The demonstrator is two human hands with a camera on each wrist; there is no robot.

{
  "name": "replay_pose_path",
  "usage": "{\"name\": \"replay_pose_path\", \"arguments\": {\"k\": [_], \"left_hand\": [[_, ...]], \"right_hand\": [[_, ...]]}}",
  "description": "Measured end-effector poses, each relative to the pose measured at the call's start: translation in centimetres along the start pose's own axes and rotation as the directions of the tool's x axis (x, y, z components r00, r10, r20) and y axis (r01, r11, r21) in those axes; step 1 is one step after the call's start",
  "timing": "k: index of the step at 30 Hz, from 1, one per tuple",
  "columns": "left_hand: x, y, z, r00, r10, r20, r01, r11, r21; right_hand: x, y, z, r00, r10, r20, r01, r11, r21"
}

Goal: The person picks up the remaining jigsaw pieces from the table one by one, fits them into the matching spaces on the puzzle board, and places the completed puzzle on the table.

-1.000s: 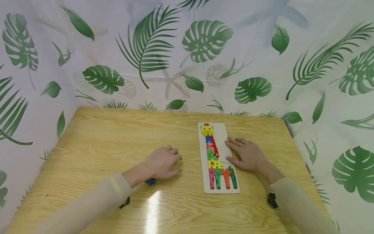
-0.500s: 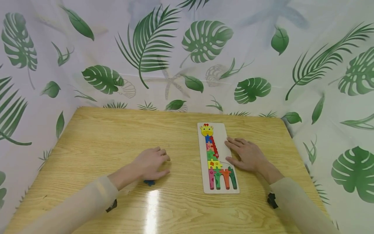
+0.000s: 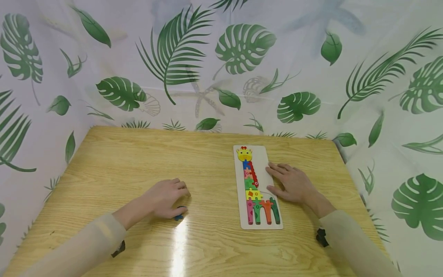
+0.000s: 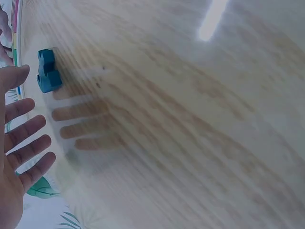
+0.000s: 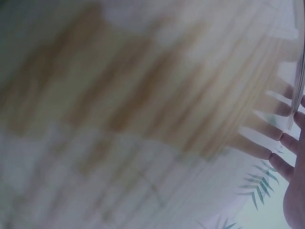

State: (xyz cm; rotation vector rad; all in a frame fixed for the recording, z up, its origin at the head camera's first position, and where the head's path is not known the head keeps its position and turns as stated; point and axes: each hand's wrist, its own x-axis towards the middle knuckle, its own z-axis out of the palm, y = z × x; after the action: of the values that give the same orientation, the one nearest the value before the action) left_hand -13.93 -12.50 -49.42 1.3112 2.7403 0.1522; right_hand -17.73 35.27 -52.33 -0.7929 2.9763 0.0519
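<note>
A giraffe puzzle board (image 3: 262, 169) lies on the table, its fitted pieces forming the head, neck and legs in several colours. My right hand (image 3: 291, 184) rests at the board's right edge, fingertips touching it and fingers spread. My left hand (image 3: 167, 199) is over the table left of the board. A small blue puzzle piece (image 3: 179, 217) is partly hidden beneath its thumb in the head view. In the left wrist view the blue piece (image 4: 48, 71) stands on the table with a gap between it and the extended fingers (image 4: 27, 131).
The wooden table (image 3: 121, 161) reaches back to a white leaf-printed cloth (image 3: 207, 69) that hangs behind it and along both sides. A bright light reflection lies on the tabletop in front of the blue piece.
My left hand has moved left and slightly toward me, and its thumb has come over the blue puzzle piece. The right hand and the board have stayed in place.
</note>
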Motion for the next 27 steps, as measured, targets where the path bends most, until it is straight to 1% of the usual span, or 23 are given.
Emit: {"name": "replay_pose_path", "arguments": {"k": [4,10,14,19,27], "left_hand": [[-0.6,-0.2,0.3,1.000,0.017,-0.012,-0.017,1.000,-0.019],[-1.6,-0.1,0.7,0.999,0.026,-0.032,-0.028,0.997,-0.069],[-2.0,0.0,1.0,0.998,0.034,-0.057,-0.040,0.995,-0.094],[-2.5,0.1,1.4,0.994,0.044,-0.098,-0.052,0.995,-0.085],[-3.2,0.1,1.8,0.993,0.025,-0.113,-0.036,0.995,-0.089]], "right_hand": [[-0.1,0.0,0.0,1.000,0.001,-0.003,-0.001,1.000,0.003],[-0.1,0.0,-0.1,1.000,-0.003,-0.002,0.003,1.000,0.009],[-0.1,0.0,-0.1,1.000,-0.003,0.000,0.003,1.000,0.013],[0.0,0.0,0.0,1.000,0.000,0.008,0.000,1.000,0.010],[-0.1,-0.1,-0.2,1.000,-0.002,0.006,0.002,1.000,0.010]]}}
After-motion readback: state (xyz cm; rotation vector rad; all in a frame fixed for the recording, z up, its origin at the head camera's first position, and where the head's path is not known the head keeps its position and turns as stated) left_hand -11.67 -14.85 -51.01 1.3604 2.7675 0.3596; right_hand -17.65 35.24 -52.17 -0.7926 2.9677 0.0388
